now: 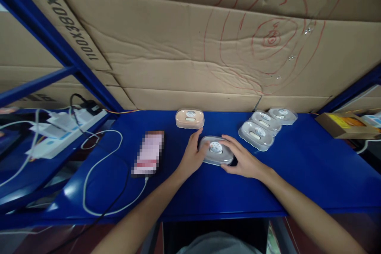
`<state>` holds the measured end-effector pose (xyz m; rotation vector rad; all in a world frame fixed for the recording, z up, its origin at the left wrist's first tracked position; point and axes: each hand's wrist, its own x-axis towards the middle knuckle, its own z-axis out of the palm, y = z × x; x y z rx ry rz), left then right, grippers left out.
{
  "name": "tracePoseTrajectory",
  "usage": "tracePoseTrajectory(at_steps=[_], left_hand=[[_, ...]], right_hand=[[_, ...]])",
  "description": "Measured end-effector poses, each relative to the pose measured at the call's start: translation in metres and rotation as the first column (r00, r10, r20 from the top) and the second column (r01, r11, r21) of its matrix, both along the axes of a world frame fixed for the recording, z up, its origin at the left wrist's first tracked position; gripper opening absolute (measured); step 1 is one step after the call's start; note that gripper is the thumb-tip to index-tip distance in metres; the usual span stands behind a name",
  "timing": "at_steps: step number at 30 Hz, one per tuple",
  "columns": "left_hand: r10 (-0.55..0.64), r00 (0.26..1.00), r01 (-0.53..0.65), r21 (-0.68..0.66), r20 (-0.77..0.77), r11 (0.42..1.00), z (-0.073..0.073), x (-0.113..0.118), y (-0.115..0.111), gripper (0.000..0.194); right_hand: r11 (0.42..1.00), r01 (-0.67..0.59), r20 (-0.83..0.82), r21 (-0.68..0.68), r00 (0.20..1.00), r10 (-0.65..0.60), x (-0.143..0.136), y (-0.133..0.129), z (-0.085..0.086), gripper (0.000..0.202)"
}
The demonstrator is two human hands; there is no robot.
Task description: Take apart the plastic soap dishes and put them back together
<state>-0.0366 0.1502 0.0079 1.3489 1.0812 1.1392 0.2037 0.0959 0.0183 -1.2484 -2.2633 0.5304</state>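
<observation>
A grey oval plastic container with a clear lid and a round white label lies on the blue tabletop between my two hands. My left hand holds its left side, thumb on top of the lid and fingers along the edge. At the right side, my right hand grips it with the fingers over the lid and the thumb low at the front corner. Just behind stands a similar peach-coloured container. To the right, a grey container sits nearest in a slanting row, followed by a second and a third.
A phone with a blurred screen lies left, plugged into a looping white cable. Further left is a white power strip with plugs. A small cardboard box stands at the right. Cardboard sheeting walls the back.
</observation>
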Motion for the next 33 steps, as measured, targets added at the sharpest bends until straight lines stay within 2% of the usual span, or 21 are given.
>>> tracePoseTrajectory(at_steps=[3,7,10,12,14,19,21,23,26,29,31,33], left_hand=[[-0.005,0.998,0.012,0.109,-0.057,0.994,-0.001,-0.001,-0.001,0.052],[0.034,0.993,-0.01,0.217,-0.11,0.976,0.001,-0.003,-0.001,0.047],[0.07,0.988,-0.028,0.282,-0.141,0.959,0.003,-0.003,0.0,0.041],[0.088,0.984,-0.034,0.32,-0.156,0.947,0.005,-0.003,0.0,0.037],[0.098,0.981,-0.034,0.35,-0.167,0.936,0.006,-0.003,0.0,0.033],[0.104,0.976,-0.027,0.368,-0.19,0.929,0.006,-0.003,-0.001,0.03],[0.098,0.975,-0.02,0.362,-0.197,0.932,0.006,-0.003,-0.001,0.028],[0.083,0.975,-0.006,0.347,-0.205,0.938,0.007,-0.003,-0.001,0.025],[0.037,0.975,0.033,0.312,-0.218,0.95,0.01,-0.002,-0.004,0.021],[-0.028,0.972,0.092,0.273,-0.232,0.958,0.016,-0.001,-0.007,0.018],[-0.068,0.967,0.132,0.254,-0.244,0.958,0.018,-0.001,-0.008,0.017],[-0.111,0.959,0.177,0.243,-0.262,0.954,0.018,-0.001,-0.009,0.017]], right_hand=[[0.995,0.036,0.069,0.095,0.997,-0.042,0.002,0.007,-0.001,0.082],[0.953,0.141,0.138,0.268,0.974,-0.182,-0.002,0.02,-0.001,0.08],[0.922,0.15,0.174,0.357,0.959,-0.223,-0.009,0.018,0.001,0.06],[0.928,0.093,0.237,0.361,0.953,-0.187,-0.016,0.012,0.002,0.036],[0.943,0.048,0.301,0.328,0.941,-0.153,-0.024,0.009,0.001,0.027],[0.95,0.102,0.331,0.296,0.922,-0.203,-0.038,0.027,-0.001,0.046],[0.955,0.125,0.335,0.267,0.918,-0.214,-0.035,0.034,0.004,0.045],[0.96,0.14,0.327,0.243,0.92,-0.217,-0.024,0.036,0.011,0.041],[0.939,0.201,0.309,0.278,0.907,-0.285,0.013,0.034,0.024,0.042],[0.883,0.364,0.366,0.296,0.811,-0.457,0.058,0.032,0.031,0.065],[0.866,0.443,0.439,0.231,0.747,-0.499,0.081,0.033,0.032,0.08],[0.866,0.469,0.489,0.172,0.723,-0.489,0.09,0.034,0.031,0.082]])
